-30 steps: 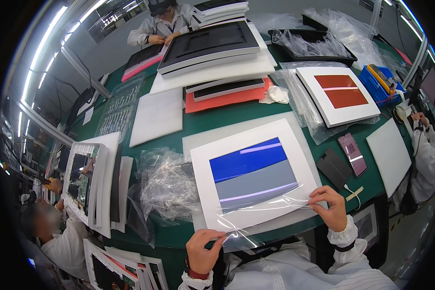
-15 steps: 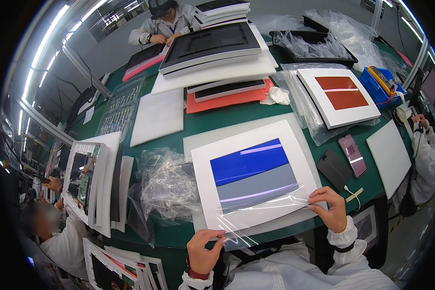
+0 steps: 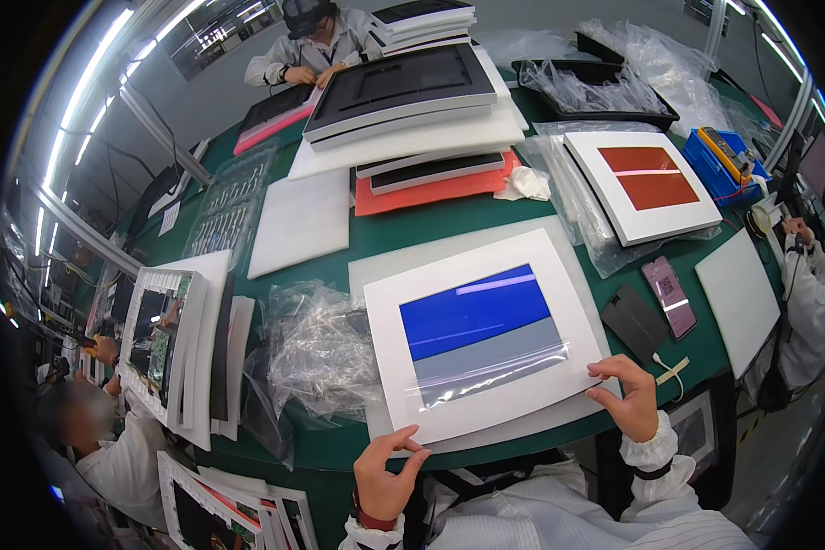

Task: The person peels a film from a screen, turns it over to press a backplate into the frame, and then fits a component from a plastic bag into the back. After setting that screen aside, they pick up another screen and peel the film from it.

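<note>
A white-framed panel (image 3: 486,335) with a blue and grey screen lies flat on a white foam sheet (image 3: 367,270) at the near table edge. A clear film strip (image 3: 486,374) stretches across the grey lower part of the screen. My right hand (image 3: 628,399) pinches the strip's right end by the panel's right border. My left hand (image 3: 390,467) is at the panel's near left corner, thumb and forefinger pinched together at the strip's left end.
A crumpled plastic bag (image 3: 321,353) lies left of the panel; a phone (image 3: 669,298) and black flat piece (image 3: 632,321) right. Behind are a red-screened panel (image 3: 646,179), stacked black frames (image 3: 403,87), foam sheets (image 3: 302,220). Other people sit at the far end (image 3: 312,46), left (image 3: 92,431) and right (image 3: 807,275).
The film strip, held slack and lifted near the panel's front edge, has moved up and now lies flatter over the grey part of the screen. Both hands moved slightly with it.
</note>
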A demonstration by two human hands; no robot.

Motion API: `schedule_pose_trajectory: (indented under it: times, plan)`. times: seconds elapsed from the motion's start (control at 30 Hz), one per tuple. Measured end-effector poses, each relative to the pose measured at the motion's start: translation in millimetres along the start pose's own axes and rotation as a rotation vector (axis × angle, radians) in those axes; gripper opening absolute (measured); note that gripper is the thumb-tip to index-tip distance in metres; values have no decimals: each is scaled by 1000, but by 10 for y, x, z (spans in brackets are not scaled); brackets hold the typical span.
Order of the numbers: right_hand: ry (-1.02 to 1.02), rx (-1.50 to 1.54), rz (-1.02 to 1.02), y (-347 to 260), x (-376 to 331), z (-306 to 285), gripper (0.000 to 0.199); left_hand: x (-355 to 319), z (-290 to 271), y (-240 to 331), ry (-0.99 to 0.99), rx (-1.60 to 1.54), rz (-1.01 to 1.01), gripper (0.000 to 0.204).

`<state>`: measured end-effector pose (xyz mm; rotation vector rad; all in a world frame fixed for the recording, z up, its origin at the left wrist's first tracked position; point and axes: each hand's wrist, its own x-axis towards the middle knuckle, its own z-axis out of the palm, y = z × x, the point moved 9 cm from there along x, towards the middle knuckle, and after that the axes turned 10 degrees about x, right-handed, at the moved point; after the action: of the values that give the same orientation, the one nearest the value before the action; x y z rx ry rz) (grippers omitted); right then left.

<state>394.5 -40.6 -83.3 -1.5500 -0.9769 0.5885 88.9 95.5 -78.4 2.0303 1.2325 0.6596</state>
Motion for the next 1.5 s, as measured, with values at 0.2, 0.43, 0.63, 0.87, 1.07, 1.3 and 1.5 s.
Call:
schedule_pose_trajectory:
  times: [0.2, 0.43, 0.63, 0.87, 1.07, 1.3, 1.5]
  plan:
    - [0, 6, -1, -1, -3, 4, 33, -24, -30, -28, 14, 2, -14, 33]
    - [14, 2, -1, -7, -11, -17, 31, -27, -22, -44, -15, 28, 22, 19]
    - [-449, 45, 366, 241, -232, 320, 19, -40, 180, 21, -178, -37, 11, 21]
    - [-384, 116, 239, -38, -156, 399, 22, -27, 174, 65, -161, -74, 2, 23]
    - [-361, 197, 191, 23, -178, 350, 17, -35, 135, 81, -149, -63, 15, 23]
    - [-421, 177, 265, 82, -233, 411, 16, -45, 134, 85, -154, -44, 48, 19]
    - [-427, 131, 245, 62, -221, 405, 16, -35, 131, 90, -162, -33, 49, 19]
